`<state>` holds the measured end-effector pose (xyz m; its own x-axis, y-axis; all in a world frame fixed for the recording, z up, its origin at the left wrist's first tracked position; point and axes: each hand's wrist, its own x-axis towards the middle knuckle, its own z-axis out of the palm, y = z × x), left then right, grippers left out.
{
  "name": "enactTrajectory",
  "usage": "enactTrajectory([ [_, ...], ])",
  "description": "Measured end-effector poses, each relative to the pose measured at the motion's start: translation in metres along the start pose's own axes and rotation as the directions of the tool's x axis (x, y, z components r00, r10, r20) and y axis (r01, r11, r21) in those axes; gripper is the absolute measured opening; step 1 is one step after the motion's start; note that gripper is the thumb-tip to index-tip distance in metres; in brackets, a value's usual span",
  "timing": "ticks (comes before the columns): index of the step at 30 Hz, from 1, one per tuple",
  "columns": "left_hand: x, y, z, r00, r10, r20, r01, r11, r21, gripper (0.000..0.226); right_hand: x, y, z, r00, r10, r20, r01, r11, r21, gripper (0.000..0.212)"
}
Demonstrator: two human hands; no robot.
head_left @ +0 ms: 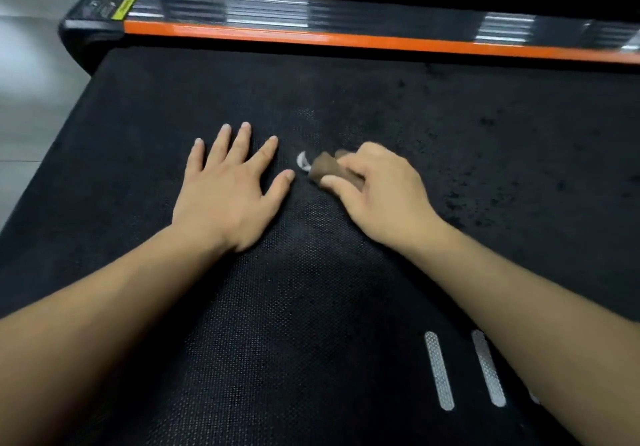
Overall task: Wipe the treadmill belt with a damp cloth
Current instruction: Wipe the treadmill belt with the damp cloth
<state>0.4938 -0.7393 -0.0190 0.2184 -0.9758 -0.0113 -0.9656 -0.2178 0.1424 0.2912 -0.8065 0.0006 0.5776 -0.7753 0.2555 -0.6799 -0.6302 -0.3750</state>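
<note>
Nearest you, two grey stripes mark the treadmill belt. Your left hand lies flat on it, fingers spread. Your right hand curls around a brown cloth, held on the belt beside a white smear. Beyond runs the orange side rail.

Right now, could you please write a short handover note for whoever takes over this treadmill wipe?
Left hand: open, lying flat on the treadmill belt.
Right hand: grips the bunched brown cloth, held down on the belt beside a small white mark.
Done: dark blotchy patches to the right look damp, so that area was probably wiped.
Left: the white mark, then likely the left and near parts of the belt, which show no such patches.
</note>
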Motion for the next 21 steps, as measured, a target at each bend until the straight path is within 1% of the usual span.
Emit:
enactTrajectory([
  [1,0.0,0.0,0.0,1.0,-0.001,-0.002,0.001,1.0,-0.01,0.069,-0.004,0.001,-0.002,0.999,-0.042,0.034,0.042,0.999,-0.014,0.025],
  [2,0.0,-0.001,-0.001,1.0,0.0,-0.001,0.0,1.0,-0.021,0.068,0.001,0.009,-0.005,0.998,-0.056,0.019,0.057,0.997,-0.054,0.025],
  [3,0.0,-0.001,-0.001,1.0,0.004,0.004,-0.004,1.0,-0.028,0.068,0.013,0.021,-0.007,0.999,-0.02,-0.026,0.017,0.996,-0.086,0.027],
  [4,-0.001,-0.001,-0.001,1.0,0.006,0.009,-0.006,0.999,-0.031,0.068,0.024,0.034,-0.012,0.995,0.074,-0.072,-0.081,0.992,-0.1,0.029],
  [6,0.0,-0.001,0.001,1.0,0.006,0.006,-0.006,1.0,-0.028,0.068,0.036,0.046,-0.016,0.959,0.243,-0.146,-0.257,0.963,-0.085,0.03],
  [7,0.0,-0.001,0.002,1.0,0.006,0.009,-0.006,1.0,-0.027,0.068,0.031,0.043,-0.012,0.951,0.265,-0.16,-0.282,0.955,-0.092,0.029],
  [8,0.0,-0.001,0.002,1.0,0.004,0.006,-0.004,1.0,-0.029,0.068,0.019,0.033,-0.007,0.957,0.244,-0.156,-0.262,0.959,-0.105,0.028],
  [9,0.0,-0.002,0.003,1.0,0.003,-0.002,-0.003,1.0,-0.029,0.067,0.003,0.02,-0.002,0.974,0.182,-0.135,-0.195,0.977,-0.091,0.027],
  [11,0.001,-0.002,0.002,1.0,0.009,-0.01,-0.009,1.0,-0.03,0.066,-0.031,-0.003,-0.001,0.998,0.047,-0.044,-0.048,0.999,-0.022,0.024],
  [12,0.0,-0.002,0.002,1.0,0.009,-0.009,-0.009,1.0,-0.028,0.065,-0.038,-0.004,-0.004,1.0,0.001,0.006,-0.001,1.0,-0.022,0.026],
  [13,0.0,-0.002,0.001,1.0,0.008,-0.007,-0.008,1.0,-0.026,0.066,-0.034,0.002,-0.01,1.0,-0.016,0.016,0.017,0.998,-0.059,0.027],
  [14,0.001,-0.002,0.001,1.0,0.007,-0.001,-0.007,1.0,-0.024,0.066,-0.024,0.012,-0.015,1.0,0.005,-0.002,-0.005,0.995,-0.101,0.028],
  [15,0.001,-0.002,0.001,1.0,0.009,0.009,-0.008,1.0,-0.025,0.067,-0.013,0.022,-0.02,0.996,0.073,-0.041,-0.078,0.989,-0.125,0.028],
  [17,0.0,-0.002,0.001,1.0,0.01,0.02,-0.009,1.0,-0.027,0.068,-0.001,0.034,-0.026,0.962,0.249,-0.116,-0.26,0.961,-0.095,0.027],
  [18,0.0,-0.002,0.001,1.0,0.009,0.02,-0.008,1.0,-0.027,0.069,-0.005,0.03,-0.023,0.949,0.291,-0.122,-0.301,0.951,-0.069,0.027],
  [19,0.0,-0.002,0.001,1.0,0.007,0.021,-0.007,1.0,-0.029,0.069,-0.016,0.019,-0.017,0.958,0.265,-0.113,-0.274,0.959,-0.067,0.027],
  [21,0.001,-0.003,0.001,1.0,0.006,0.021,-0.006,1.0,-0.028,0.068,-0.053,-0.01,-0.008,0.993,0.111,-0.047,-0.112,0.994,-0.006,0.025],
])
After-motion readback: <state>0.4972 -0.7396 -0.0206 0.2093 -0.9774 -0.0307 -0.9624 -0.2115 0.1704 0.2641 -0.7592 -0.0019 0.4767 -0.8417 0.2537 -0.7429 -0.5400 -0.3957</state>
